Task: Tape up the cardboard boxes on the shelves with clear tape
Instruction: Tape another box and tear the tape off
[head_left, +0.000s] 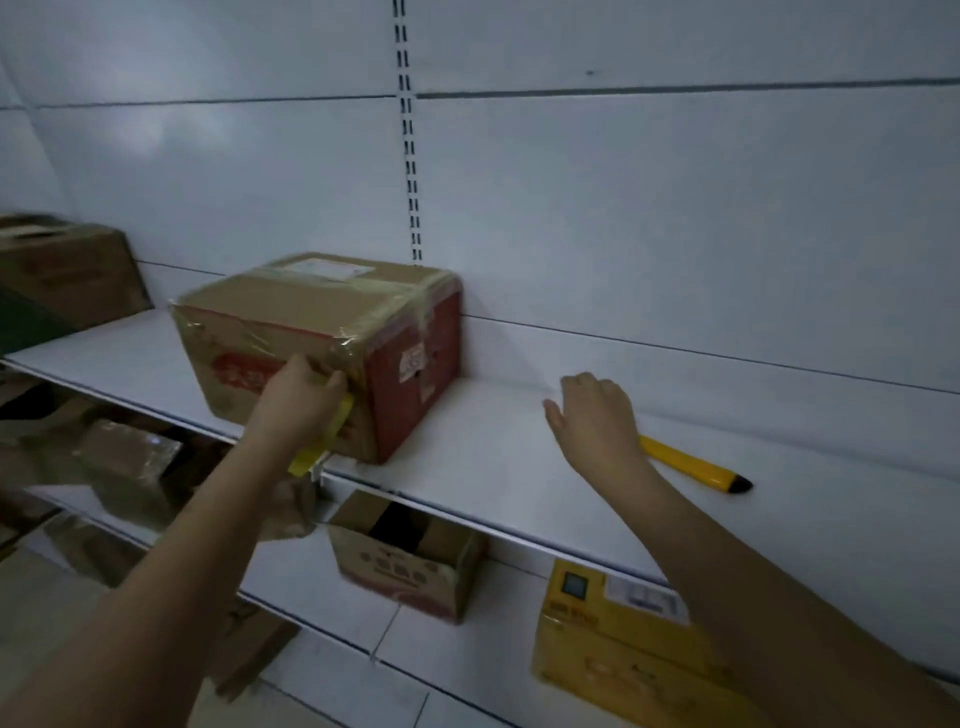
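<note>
- Two bare forearms are reaching up into the frame, one from the lower left corner, one from the lower right.
- No sleeve, cuff or glove is showing on either arm; each is running uncovered from the frame edge to the wrist.
- The left hand (304, 389), near the middle of the frame, is wearing no ring, watch or band that can be made out.
- The right hand (597, 418), right of centre, is likewise showing bare fingers and a bare wrist.
- Dim light and blur are softening finer detail, so nails and small markings are not showing clearly.
</note>
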